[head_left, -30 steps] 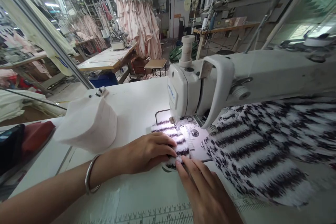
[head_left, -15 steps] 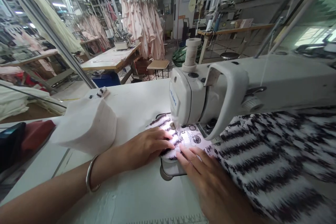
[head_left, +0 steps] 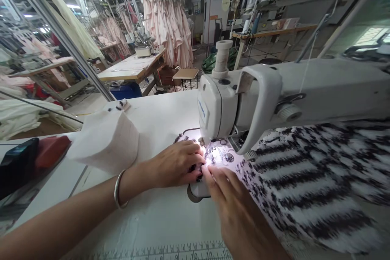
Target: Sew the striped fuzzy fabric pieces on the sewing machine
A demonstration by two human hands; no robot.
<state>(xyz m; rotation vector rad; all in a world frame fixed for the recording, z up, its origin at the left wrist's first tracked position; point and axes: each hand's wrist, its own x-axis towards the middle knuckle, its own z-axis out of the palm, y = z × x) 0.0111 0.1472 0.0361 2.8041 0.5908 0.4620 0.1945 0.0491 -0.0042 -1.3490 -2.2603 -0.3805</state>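
Beside the needle of a white sewing machine (head_left: 217, 105), my left hand (head_left: 178, 163) has its fingers curled over a small piece of black-and-white striped plush fabric (head_left: 180, 137). Most of that piece is hidden under the hand; dark pile shows between thumb and fingers. My right hand (head_left: 233, 201) meets it from the right, index finger and thumb pinched at the fabric's edge just in front of the lit needle area. The fingertips of both hands almost touch. A large spread of the same plush fabric (head_left: 304, 178) lies right of my right hand, under the machine arm.
A stack of white fabric pieces (head_left: 106, 140) stands left on the white table (head_left: 164, 113), with small plush scraps (head_left: 122, 105) behind it. A ruler scale (head_left: 195, 248) runs along the front edge. Hanging pink garments (head_left: 167, 28) and a stool (head_left: 185, 74) are beyond.
My left fingers have curled in over the small plush piece, covering more of it. My right fingertips have drawn together at its edge. The view has shifted slightly.
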